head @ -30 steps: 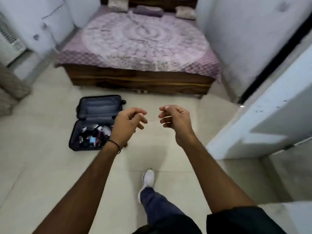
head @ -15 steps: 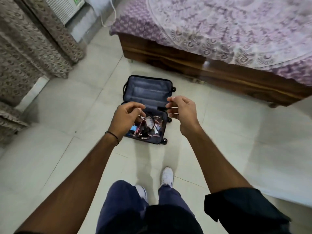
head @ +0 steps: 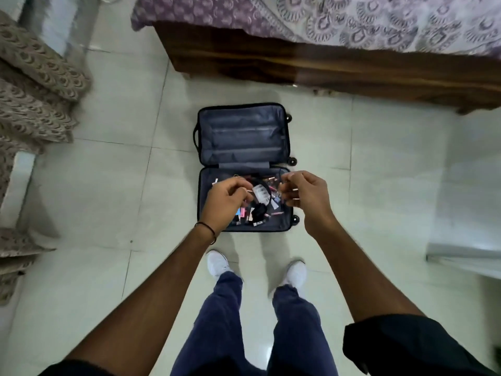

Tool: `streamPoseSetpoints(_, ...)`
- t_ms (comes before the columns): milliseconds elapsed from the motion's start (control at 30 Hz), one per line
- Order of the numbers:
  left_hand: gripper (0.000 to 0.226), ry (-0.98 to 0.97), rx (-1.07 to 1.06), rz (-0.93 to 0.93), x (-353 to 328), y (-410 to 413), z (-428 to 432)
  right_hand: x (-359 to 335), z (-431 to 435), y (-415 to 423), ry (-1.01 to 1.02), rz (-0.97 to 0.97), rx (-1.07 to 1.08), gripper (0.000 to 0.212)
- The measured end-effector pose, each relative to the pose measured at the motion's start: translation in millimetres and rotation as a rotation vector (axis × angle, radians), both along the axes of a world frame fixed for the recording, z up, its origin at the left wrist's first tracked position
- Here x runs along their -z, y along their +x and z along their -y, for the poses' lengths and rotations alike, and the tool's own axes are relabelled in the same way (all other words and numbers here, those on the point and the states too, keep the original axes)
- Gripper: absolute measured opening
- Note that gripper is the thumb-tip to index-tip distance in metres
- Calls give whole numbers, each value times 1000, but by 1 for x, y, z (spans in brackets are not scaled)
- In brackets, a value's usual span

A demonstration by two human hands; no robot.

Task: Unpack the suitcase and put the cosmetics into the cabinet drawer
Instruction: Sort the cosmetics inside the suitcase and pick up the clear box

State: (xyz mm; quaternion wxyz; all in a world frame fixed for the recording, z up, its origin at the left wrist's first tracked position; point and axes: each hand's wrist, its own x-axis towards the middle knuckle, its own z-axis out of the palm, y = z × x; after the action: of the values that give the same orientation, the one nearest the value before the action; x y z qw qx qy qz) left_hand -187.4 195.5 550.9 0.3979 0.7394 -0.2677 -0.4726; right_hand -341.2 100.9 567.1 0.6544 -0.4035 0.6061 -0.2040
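1. currently the left hand and right hand hover side by side, fingers loosely curled toward the thumbs, and nothing shows in either.
2. just under them, the cosmetics lie in a jumbled heap of small tubes and cases in the near half of the suitcase. the hands look to be above the heap, not touching it.
3. the suitcase lies open and flat on the tiled floor, its far half bare, near the wooden bed.
4. step in hand, as i judge it: the reach for a first pick, with nothing unpacked yet.
5. next move calls for bending low, since the person stands upright, and gathering several pieces at once. no cabinet drawer shows.
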Motion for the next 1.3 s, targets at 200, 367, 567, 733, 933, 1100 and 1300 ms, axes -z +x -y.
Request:
streamPoseSetpoints(200,22,91,56,-31,90,24,23,99,15,28,91,-37,34,17)
streamPoseSetpoints(367,22,135,21,-44,201,29,33,214,28,40,140,-72,-6,16)
streamPoseSetpoints(567,24,167,45,-35,355,26,23,372,29,33,153,-128,-54,18)
streamPoseSetpoints(733,21,182,125,-12,479,19,23,508,25,18,60,-233,-131,15)
streamPoseSetpoints(933,24,104,198,193,607,15,52,633,34,9,-427,-625,-286,39)
streamPoseSetpoints(1100,71,-33,365,390,652,1,70,690,49,6,-555,-615,-388,38)
streamPoseSetpoints(1300,101,-86,317,358,668,-15,77,689,64,0,-516,-528,-327,24)
